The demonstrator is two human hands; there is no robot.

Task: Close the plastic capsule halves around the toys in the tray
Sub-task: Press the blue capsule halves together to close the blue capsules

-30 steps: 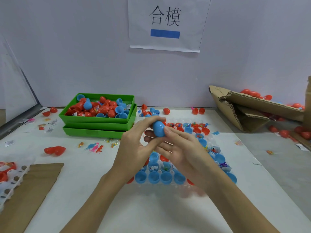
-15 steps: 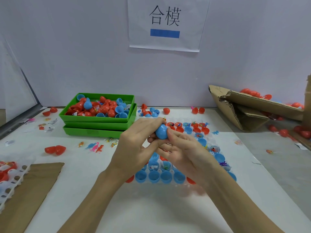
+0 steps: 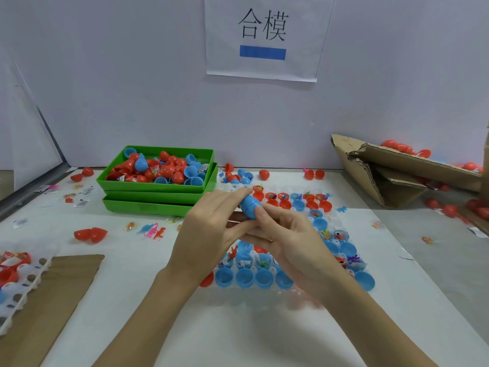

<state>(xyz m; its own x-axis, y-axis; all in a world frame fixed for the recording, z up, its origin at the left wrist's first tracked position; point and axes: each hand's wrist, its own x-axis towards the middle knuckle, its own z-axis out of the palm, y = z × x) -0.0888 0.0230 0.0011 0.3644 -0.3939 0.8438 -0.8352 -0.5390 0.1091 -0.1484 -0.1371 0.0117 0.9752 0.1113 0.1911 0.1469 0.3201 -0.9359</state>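
A blue plastic capsule (image 3: 248,204), its two halves joined, is held above the table between both hands. My left hand (image 3: 211,234) pinches its upper end with thumb and fingers. My right hand (image 3: 288,239) grips its lower end, thumb on top. Below them lies a clear tray (image 3: 328,223) with rows of open blue and red capsule halves (image 3: 244,278), several holding small toys. Both hands hide the tray's middle.
Stacked green trays (image 3: 158,200) full of red and blue halves stand at the back left. Loose red halves (image 3: 90,234) and small toy dinosaurs (image 3: 152,230) lie on the table. Torn cardboard boxes (image 3: 397,170) sit at the right, cardboard (image 3: 47,308) and another clear tray (image 3: 16,284) at the left.
The capsule has been turned from upright to tilted between the fingers and its halves now sit together. Both hands stayed above the tray and shifted slightly.
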